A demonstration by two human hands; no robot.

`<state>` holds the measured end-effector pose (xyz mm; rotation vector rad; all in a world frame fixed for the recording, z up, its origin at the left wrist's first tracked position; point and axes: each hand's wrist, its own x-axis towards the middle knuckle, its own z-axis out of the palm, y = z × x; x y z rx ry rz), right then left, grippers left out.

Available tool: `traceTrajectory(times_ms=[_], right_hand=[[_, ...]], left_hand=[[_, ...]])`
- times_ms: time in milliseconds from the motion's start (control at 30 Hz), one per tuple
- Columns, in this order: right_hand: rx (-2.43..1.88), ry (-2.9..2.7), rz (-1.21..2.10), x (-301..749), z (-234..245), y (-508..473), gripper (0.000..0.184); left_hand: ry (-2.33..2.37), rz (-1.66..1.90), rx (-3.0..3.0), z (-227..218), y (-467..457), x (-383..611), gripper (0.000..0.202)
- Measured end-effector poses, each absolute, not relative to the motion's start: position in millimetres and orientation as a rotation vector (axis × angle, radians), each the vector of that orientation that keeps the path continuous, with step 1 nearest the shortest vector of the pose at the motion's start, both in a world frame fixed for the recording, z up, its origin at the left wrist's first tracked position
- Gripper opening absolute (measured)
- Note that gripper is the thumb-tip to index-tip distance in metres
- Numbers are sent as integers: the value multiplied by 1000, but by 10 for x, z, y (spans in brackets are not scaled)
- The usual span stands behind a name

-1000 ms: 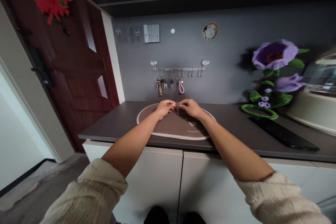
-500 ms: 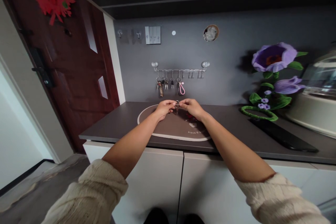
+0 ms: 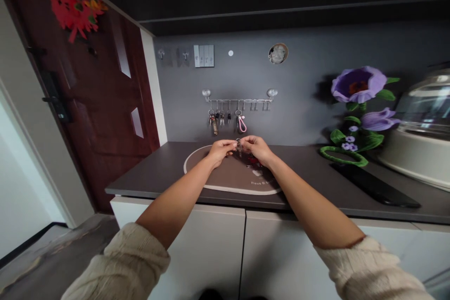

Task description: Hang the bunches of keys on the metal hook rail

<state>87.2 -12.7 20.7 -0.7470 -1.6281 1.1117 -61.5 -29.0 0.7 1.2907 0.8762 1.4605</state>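
Both my hands meet above a brown oval mat point(image 3: 225, 178) on a dark countertop point(image 3: 309, 178). My left hand point(image 3: 220, 150) and my right hand point(image 3: 257, 147) pinch a small metal key ring point(image 3: 239, 143) between their fingertips. Something small and red point(image 3: 253, 161) hangs or lies just under my right hand; I cannot make out what it is. On the grey wall behind, a chrome hook rail point(image 3: 239, 100) carries several key bunches point(image 3: 215, 118) and a pink strap keychain point(image 3: 242, 123). The right-hand hooks of the rail are bare.
A dark red door point(image 3: 91, 98) stands at the left. At the right are a purple fabric flower decoration point(image 3: 356, 112), a black flat object point(image 3: 372, 185) on the counter and a large pale appliance point(image 3: 418, 136). White cabinet doors point(image 3: 242, 248) lie below the counter.
My hands stay pinched together on the key ring above the mat. The view has tilted slightly, so the scene sits a little lower in the picture.
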Motion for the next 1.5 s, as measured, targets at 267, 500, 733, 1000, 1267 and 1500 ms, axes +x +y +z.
traceTrajectory(times_ms=[267, 500, 733, 1000, 1267, 1500], right_hand=[[-725, -1595, 1090, 895, 224, -131, 23], [-760, -1507, 1090, 948, 285, -175, 23], [-785, -1423, 1039, 1029, 371, -101, 24], [-729, -1344, 980, 1095, 697, 125, 20], [-744, -1235, 879, 898, 958, 437, 9], [-852, -1242, 678, 725, 1044, 773, 9]], left_hand=[[915, 1499, 1314, -8, -289, -601, 29], [1166, 1528, 1302, 259, -306, -480, 15], [1215, 1635, 1405, 367, -168, -329, 11], [1295, 1654, 1680, 32, 9, -390, 15], [1377, 1594, 1769, -50, 30, -488, 16], [1392, 1595, 1798, -88, 75, -497, 15]])
